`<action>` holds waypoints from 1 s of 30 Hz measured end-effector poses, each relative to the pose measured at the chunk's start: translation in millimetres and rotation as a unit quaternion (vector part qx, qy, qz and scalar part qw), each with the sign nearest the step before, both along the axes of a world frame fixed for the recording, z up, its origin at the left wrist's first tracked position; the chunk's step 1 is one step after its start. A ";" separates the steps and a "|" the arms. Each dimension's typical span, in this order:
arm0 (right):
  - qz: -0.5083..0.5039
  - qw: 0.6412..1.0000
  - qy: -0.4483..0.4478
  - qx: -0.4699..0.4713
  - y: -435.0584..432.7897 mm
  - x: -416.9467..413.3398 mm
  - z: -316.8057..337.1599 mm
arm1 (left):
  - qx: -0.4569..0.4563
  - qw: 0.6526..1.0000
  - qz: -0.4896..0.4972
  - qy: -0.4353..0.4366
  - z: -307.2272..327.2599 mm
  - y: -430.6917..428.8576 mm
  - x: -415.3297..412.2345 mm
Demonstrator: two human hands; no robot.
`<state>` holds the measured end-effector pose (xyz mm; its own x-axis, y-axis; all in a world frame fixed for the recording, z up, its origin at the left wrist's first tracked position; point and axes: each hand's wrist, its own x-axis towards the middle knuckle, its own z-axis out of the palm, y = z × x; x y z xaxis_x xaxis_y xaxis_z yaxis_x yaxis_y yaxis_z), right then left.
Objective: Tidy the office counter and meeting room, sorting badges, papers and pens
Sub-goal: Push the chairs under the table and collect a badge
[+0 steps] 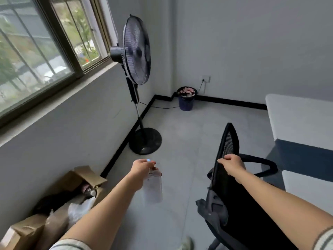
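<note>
My left hand point(142, 167) pinches the top of a clear plastic badge holder point(152, 188), which hangs blurred below my fingers over the grey floor. My right hand point(231, 164) grips the top edge of the mesh back of a black office chair point(227, 199) at the lower right. Both forearms reach forward from the bottom of the view.
A black standing fan point(137, 51) stands by the left wall under the window, its cable running along the floor. A dark blue waste bin point(186, 102) full of rubbish sits in the far corner. Open cardboard boxes point(59, 212) lie at lower left. A white table point(304, 120) is at right.
</note>
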<state>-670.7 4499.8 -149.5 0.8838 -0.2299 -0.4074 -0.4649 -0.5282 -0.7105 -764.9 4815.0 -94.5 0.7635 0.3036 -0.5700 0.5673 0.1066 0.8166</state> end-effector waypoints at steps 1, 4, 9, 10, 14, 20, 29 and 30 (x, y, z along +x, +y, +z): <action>-0.001 1.000 0.010 0.007 -0.1 10.5 -4.9 | 0.021 1.000 -0.012 -0.003 -0.7 -0.5 18.0; -0.009 0.998 0.041 0.037 3.5 39.8 -14.0 | 0.069 0.996 -0.054 -0.001 -4.7 -2.5 81.3; 0.019 0.993 0.114 0.029 1.4 68.9 -31.2 | 0.111 0.986 -0.125 -0.012 -1.9 -16.6 169.3; 0.027 0.992 0.123 0.016 -3.0 74.9 -40.6 | 0.111 0.983 -0.146 -0.011 -2.8 -21.1 184.9; 0.022 0.988 0.154 0.008 1.9 86.0 -44.8 | 0.106 0.969 -0.223 -0.006 -8.2 -39.8 247.4; 0.004 0.984 0.176 -0.006 22.2 94.3 -48.4 | 0.112 0.937 -0.331 -0.010 -23.9 -72.0 327.2; -0.065 0.978 0.197 -0.034 67.3 88.2 -38.5 | 0.130 0.856 -0.500 -0.021 -48.2 -116.6 404.7; -0.073 0.978 0.193 -0.035 74.9 84.5 -40.4 | 0.138 0.850 -0.508 -0.025 -51.9 -119.0 406.6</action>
